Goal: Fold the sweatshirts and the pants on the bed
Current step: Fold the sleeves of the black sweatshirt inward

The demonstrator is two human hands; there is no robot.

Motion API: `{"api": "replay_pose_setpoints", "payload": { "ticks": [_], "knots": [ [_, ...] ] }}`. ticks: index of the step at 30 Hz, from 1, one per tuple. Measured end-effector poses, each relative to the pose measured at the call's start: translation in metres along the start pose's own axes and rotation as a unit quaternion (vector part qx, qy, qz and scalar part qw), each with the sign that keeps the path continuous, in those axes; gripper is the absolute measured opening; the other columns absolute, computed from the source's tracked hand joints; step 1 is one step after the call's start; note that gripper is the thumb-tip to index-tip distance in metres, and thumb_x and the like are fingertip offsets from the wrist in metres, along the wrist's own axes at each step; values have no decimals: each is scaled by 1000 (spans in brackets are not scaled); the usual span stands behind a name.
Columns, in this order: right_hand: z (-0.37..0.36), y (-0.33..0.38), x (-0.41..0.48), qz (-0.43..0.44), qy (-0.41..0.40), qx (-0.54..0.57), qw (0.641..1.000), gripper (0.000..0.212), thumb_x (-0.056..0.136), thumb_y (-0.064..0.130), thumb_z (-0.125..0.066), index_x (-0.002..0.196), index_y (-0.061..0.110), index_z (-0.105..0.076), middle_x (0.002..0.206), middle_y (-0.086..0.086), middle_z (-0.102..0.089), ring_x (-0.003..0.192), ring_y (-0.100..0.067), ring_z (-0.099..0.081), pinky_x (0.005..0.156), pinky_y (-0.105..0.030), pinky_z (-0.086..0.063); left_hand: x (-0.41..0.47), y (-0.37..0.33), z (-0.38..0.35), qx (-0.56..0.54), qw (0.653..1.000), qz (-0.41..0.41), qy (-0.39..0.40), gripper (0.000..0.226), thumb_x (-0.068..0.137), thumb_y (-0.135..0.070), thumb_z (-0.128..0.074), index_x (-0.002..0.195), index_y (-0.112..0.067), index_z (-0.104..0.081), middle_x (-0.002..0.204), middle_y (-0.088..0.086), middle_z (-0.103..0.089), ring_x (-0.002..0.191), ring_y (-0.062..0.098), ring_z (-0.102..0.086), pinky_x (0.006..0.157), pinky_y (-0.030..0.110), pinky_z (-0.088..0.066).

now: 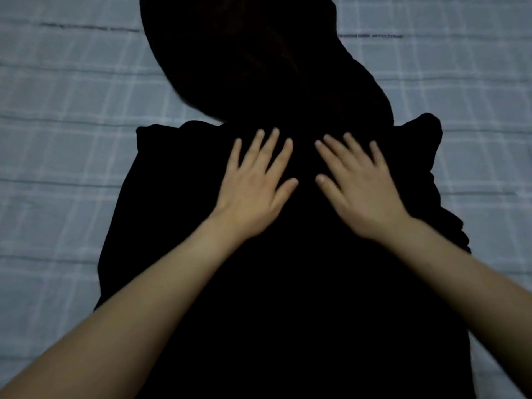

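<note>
A black hooded sweatshirt [288, 283] lies flat on the bed, its hood [244, 59] pointing away from me. The sides look folded inward, with bunched fabric along the right edge. My left hand [256, 188] rests flat on the upper chest area, fingers straight and spread. My right hand [357, 185] lies flat beside it, fingers spread too, a small gap between the two thumbs. The dark cloth hides most seams and details. No pants can be made out.
The bed is covered by a pale blue-grey checked sheet [63, 139], showing on both sides of the sweatshirt and behind the hood [460, 82]. Light is dim.
</note>
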State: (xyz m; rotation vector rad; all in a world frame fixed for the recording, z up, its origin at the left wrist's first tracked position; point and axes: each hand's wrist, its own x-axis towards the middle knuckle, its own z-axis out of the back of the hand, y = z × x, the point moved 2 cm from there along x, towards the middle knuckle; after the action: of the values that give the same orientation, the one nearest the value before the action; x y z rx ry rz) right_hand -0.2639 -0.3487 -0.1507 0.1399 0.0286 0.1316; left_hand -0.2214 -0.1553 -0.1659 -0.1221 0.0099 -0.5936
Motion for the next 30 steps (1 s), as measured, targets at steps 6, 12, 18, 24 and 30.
{"api": "replay_pose_setpoints", "payload": {
  "ticks": [6,12,18,24,30],
  "knots": [
    [-31,-2,-1,-30,23,13,999,60,103,43,-36,158,26,-17,165,5,-17,153,-17,-8,123,-43,1,0,5,-41,19,998,26,61,67,100,-52,-19,157,-22,1,165,8,-8,152,24,-2,123,47,0],
    [-9,29,-80,-103,-14,54,993,58,101,52,-22,157,34,-17,165,5,-17,153,-22,-8,121,-49,-5,-67,-46,-7,-101,992,73,15,70,98,-55,-17,156,-18,-14,163,10,-14,152,26,-7,122,52,-7],
    [-55,42,-108,-130,26,-17,991,60,100,50,-25,158,34,-13,166,1,-15,153,-26,-8,122,-53,-8,-110,-66,-56,-57,993,78,61,66,100,-52,-19,157,-20,-11,165,9,-10,152,25,-5,121,54,-10],
    [-46,48,-115,-135,17,-2,991,58,102,49,-24,157,31,-18,165,-2,-18,152,-27,-10,122,-51,-6,-111,-63,-48,-69,994,61,61,67,98,-52,-14,157,-19,-13,164,9,-13,152,26,-7,122,50,-7],
    [-44,128,-230,-199,-21,47,979,58,104,46,-24,158,27,-17,165,-1,-16,153,-23,-9,122,-50,-7,-223,-63,-29,-45,996,45,62,59,103,-45,-16,157,-22,-13,164,8,-12,152,27,-8,123,49,-8]
  ]
}}
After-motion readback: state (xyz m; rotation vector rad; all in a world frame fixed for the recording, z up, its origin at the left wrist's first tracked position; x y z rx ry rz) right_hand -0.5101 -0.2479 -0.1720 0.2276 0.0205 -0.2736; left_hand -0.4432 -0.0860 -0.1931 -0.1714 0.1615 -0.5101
